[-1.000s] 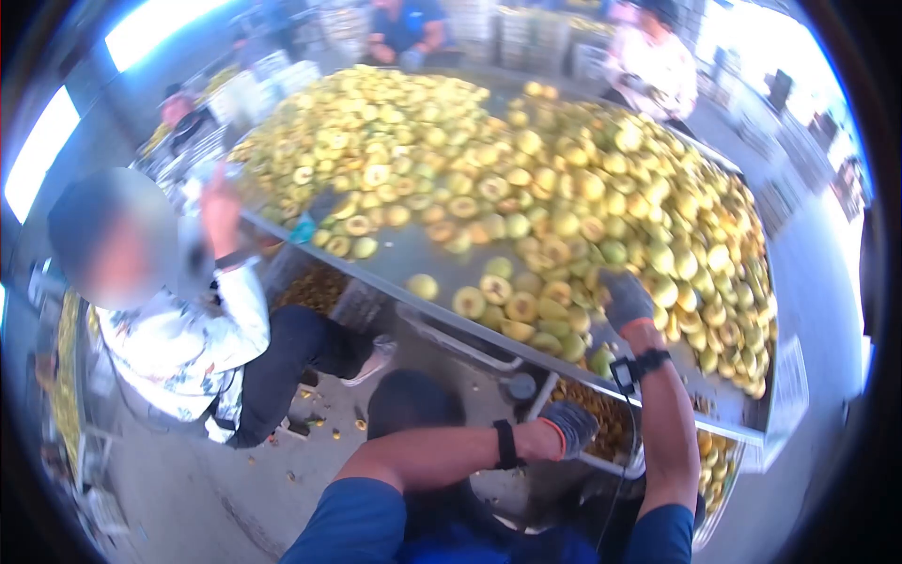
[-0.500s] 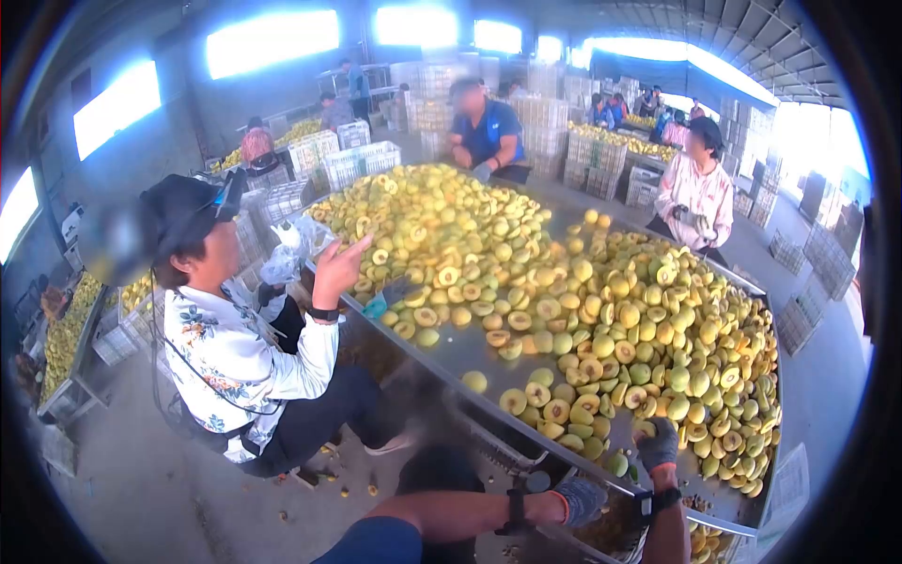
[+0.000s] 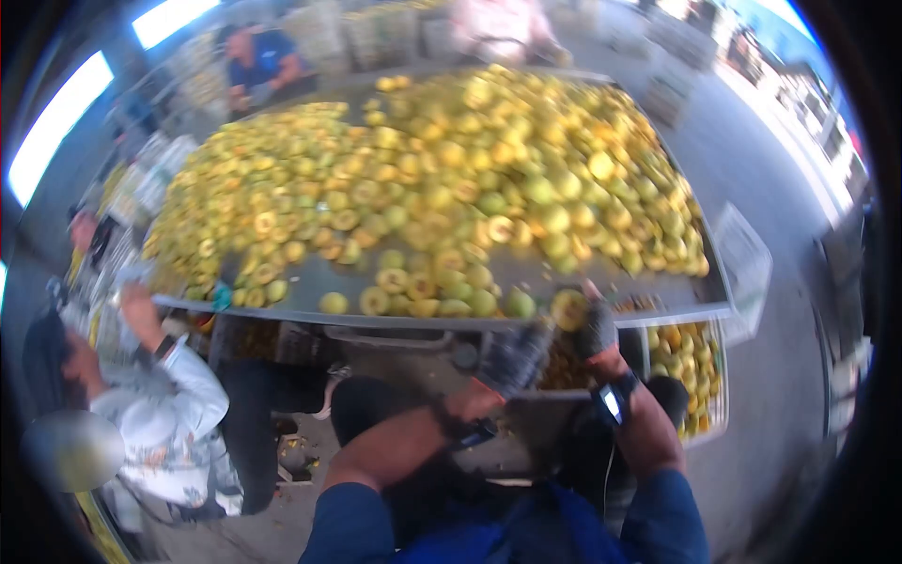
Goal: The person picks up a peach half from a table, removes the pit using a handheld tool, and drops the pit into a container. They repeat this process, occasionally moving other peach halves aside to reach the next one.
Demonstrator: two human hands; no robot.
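My right hand (image 3: 598, 329), in a grey glove, is closed around a yellow fruit half (image 3: 568, 309) at the near edge of the metal table (image 3: 329, 303). My left hand (image 3: 515, 359), also gloved, is beside it on the left, blurred by motion; its fingers point toward the fruit half and I cannot make out whether it holds anything. A large heap of yellow-green fruit halves (image 3: 442, 169) covers much of the table, many with brown centres. One green fruit (image 3: 520, 303) rests near the edge, just left of the held one.
A person (image 3: 160, 414) in a white patterned top sits at the left. Two people are across the table, one in blue (image 3: 263, 66), one in pink (image 3: 498, 28). A crate of fruit (image 3: 686, 367) stands below the right edge, and a white crate (image 3: 742, 263) stands further right.
The view has turned down and to the right. My right hand has drawn back from the pile with a fruit half, and my left hand has come up toward it.
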